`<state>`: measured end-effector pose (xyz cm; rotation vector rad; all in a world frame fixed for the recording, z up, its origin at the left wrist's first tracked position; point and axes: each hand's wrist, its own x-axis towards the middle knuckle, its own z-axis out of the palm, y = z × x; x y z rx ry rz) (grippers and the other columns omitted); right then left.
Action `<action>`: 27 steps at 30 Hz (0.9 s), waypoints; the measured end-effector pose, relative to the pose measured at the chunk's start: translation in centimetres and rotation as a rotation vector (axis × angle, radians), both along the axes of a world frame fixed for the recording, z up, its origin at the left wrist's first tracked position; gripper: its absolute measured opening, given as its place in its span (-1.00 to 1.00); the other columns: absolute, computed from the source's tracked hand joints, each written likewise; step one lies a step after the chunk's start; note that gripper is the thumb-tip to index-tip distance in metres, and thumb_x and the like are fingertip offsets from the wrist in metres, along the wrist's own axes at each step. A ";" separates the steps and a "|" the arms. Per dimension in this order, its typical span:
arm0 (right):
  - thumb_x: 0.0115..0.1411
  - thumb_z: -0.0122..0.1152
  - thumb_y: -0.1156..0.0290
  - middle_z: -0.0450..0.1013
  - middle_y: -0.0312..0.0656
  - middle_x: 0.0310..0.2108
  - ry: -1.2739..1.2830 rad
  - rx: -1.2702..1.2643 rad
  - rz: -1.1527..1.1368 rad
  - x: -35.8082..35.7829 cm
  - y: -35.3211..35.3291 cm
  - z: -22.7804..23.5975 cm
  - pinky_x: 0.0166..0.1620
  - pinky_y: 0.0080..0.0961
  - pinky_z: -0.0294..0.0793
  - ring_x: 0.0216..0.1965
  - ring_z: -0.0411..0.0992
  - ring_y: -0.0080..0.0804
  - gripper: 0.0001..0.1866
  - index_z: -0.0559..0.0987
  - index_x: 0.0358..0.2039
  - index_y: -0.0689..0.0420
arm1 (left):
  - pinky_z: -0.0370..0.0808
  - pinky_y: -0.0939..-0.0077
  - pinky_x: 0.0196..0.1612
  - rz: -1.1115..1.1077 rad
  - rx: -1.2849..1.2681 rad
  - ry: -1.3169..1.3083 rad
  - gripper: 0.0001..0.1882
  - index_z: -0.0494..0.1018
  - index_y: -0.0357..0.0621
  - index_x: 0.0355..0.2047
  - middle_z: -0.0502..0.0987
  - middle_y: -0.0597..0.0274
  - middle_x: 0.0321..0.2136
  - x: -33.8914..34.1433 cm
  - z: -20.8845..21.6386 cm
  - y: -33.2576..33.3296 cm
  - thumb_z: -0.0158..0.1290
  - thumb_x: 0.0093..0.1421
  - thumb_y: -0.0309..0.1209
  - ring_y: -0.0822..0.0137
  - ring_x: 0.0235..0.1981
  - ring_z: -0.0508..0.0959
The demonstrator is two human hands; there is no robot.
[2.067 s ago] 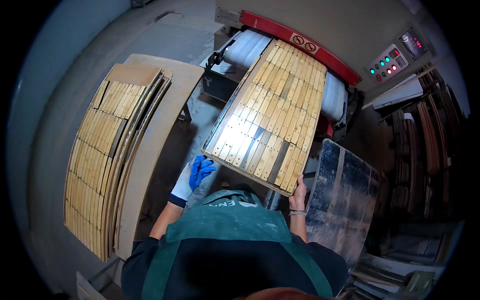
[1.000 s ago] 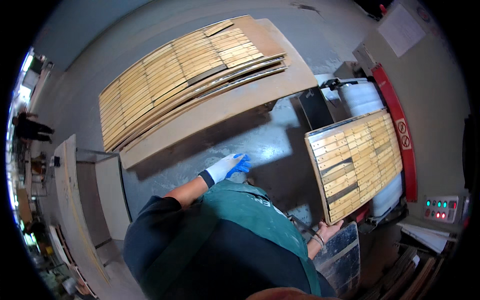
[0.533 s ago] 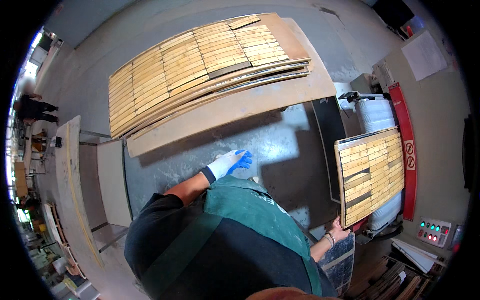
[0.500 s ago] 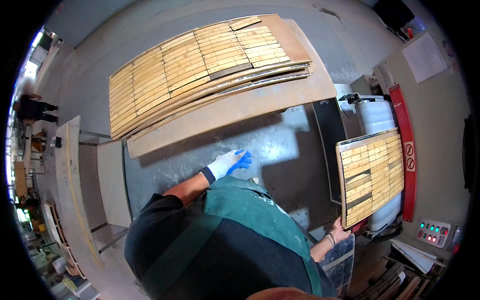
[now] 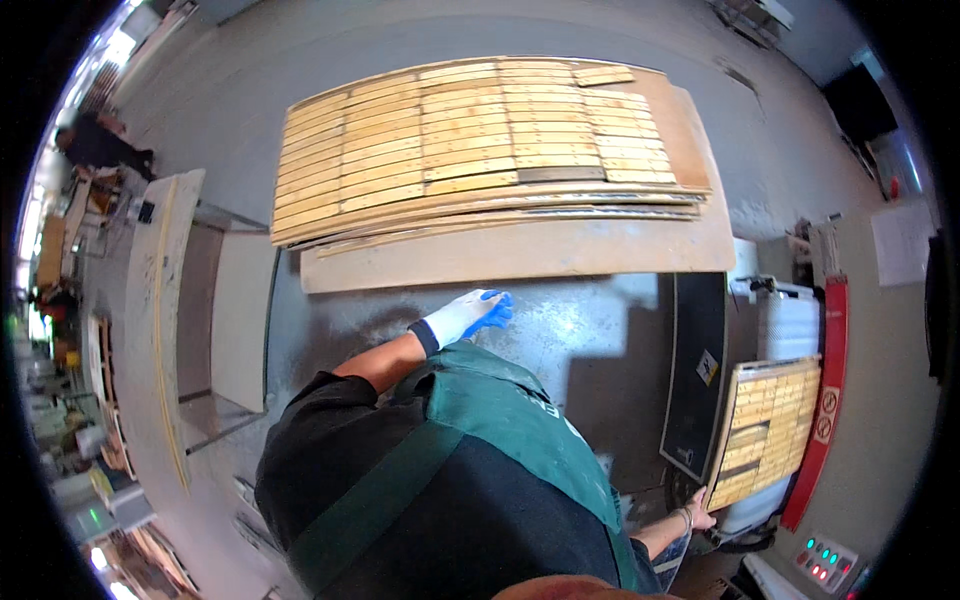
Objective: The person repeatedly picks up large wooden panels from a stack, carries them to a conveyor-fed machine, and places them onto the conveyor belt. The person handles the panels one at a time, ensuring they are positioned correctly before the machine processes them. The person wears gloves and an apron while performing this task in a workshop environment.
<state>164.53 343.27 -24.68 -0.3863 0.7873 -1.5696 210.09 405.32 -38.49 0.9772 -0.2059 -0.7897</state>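
Observation:
My left hand (image 5: 470, 314), in a white glove with a blue palm, hovers in front of my green apron (image 5: 500, 385). Its fingers are curled loosely together, with nothing visible in them. Low on the right, my bare right hand (image 5: 698, 510) grips the near corner of a small panel of wooden slats (image 5: 765, 430), fingers bent round its edge. That panel rests on the machine at the right and has a few dark slats. A larger stack of slatted panels (image 5: 470, 135) lies on a pale board in front of me, beyond my left hand's reach.
The pale board (image 5: 520, 250) carries the stack. A dark panel (image 5: 695, 380) stands by the machine, beside a red strip (image 5: 818, 400) and a control box with lit buttons (image 5: 825, 562). At left is a board-topped table (image 5: 165, 320). Another person (image 5: 105, 143) is farther off.
My view has turned, so the stack and the slatted panel appear farther right, the panel also lower. My right hand still holds the panel's corner; my left hand stays by the apron.

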 end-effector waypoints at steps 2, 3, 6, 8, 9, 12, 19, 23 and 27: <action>0.23 -0.30 -0.27 0.28 0.07 0.17 0.039 0.002 -0.028 3.4 1.9 0.6 0.11 0.28 0.24 0.17 0.22 0.17 -0.17 0.29 0.18 0.22 | 0.46 0.41 -0.02 -0.013 0.063 0.025 -0.48 0.38 -0.31 0.03 0.52 0.07 -0.12 0.8 -0.3 2.5 -0.13 0.35 -0.06 0.32 -0.15 0.52; 0.21 -0.26 -0.28 0.19 0.08 0.23 0.072 0.016 -0.033 3.6 2.8 0.1 0.20 0.19 0.16 0.25 0.10 0.14 -0.12 0.21 0.24 0.26 | 0.46 0.41 -0.01 0.006 0.092 0.026 -0.48 0.37 -0.31 0.04 0.52 0.06 -0.11 1.3 0.0 3.5 -0.13 0.35 -0.07 0.30 -0.14 0.52; 0.16 -0.21 -0.30 -0.19 0.05 0.38 -0.001 0.047 -0.003 6.2 6.3 1.0 0.35 -0.03 -0.12 0.39 -0.29 0.04 -0.02 0.00 0.33 0.25 | 0.44 0.40 0.02 0.059 0.096 0.043 -0.47 0.35 -0.33 0.05 0.51 0.03 -0.10 2.4 0.6 5.6 -0.13 0.35 -0.08 0.27 -0.11 0.52; 0.16 -0.17 -0.22 -0.21 0.16 0.37 0.144 0.034 -0.075 7.0 8.8 2.0 0.34 0.09 -0.16 0.38 -0.29 0.15 -0.03 -0.03 0.32 0.32 | 0.42 0.39 0.05 0.061 -0.018 0.047 -0.46 0.33 -0.34 0.07 0.50 0.01 -0.08 3.1 -0.3 6.6 -0.13 0.35 -0.08 0.24 -0.08 0.52; 0.17 -0.16 -0.18 -0.19 0.21 0.35 0.215 0.016 -0.097 3.7 5.7 2.2 0.33 0.13 -0.17 0.37 -0.28 0.20 -0.05 -0.05 0.31 0.35 | 0.41 0.38 0.06 0.051 -0.044 0.064 -0.46 0.33 -0.34 0.07 0.50 -0.01 -0.07 3.8 -0.6 6.9 -0.14 0.35 -0.08 0.23 -0.07 0.51; 0.18 -0.13 0.13 -0.22 0.10 0.38 0.298 -0.021 0.278 11.8 8.2 -2.9 0.34 0.15 -0.21 0.35 -0.20 0.20 -0.22 -0.06 0.32 0.21 | 0.39 0.36 0.08 0.037 0.047 0.060 -0.47 0.32 -0.35 0.08 0.49 -0.04 -0.05 6.0 0.1 8.7 -0.19 0.37 -0.10 0.20 -0.02 0.51; 0.26 0.12 0.29 0.49 -0.13 -0.10 0.849 -0.440 0.707 49.1 22.8 -1.7 -0.15 -0.52 0.51 -0.13 0.48 -0.43 -0.64 0.50 -0.02 0.25 | 0.42 0.41 0.05 0.023 0.250 -0.535 -0.55 0.34 -0.35 0.05 0.52 0.05 -0.10 9.7 0.4 10.5 -0.24 0.39 -0.20 0.28 -0.09 0.53; 0.29 0.05 0.24 0.49 -0.14 -0.44 1.264 -1.355 0.549 65.9 23.8 1.8 -0.33 -0.55 0.43 -0.41 0.43 -0.51 -0.65 0.56 -0.19 0.31 | 0.44 0.51 0.00 0.157 -0.005 -0.206 -0.58 0.36 -0.35 0.03 0.53 0.12 -0.16 11.0 4.4 9.7 -0.18 0.39 -0.23 0.36 -0.16 0.53; 0.26 0.04 0.25 0.48 0.00 -0.10 1.189 -1.550 0.646 79.1 27.0 2.9 0.03 -0.31 0.38 -0.01 0.42 -0.15 -0.65 0.53 -0.09 0.25 | 0.43 0.59 -0.12 0.403 0.388 -0.509 -0.65 0.37 -0.31 0.03 0.55 0.16 -0.20 15.6 8.4 11.8 -0.18 0.39 -0.32 0.42 -0.20 0.52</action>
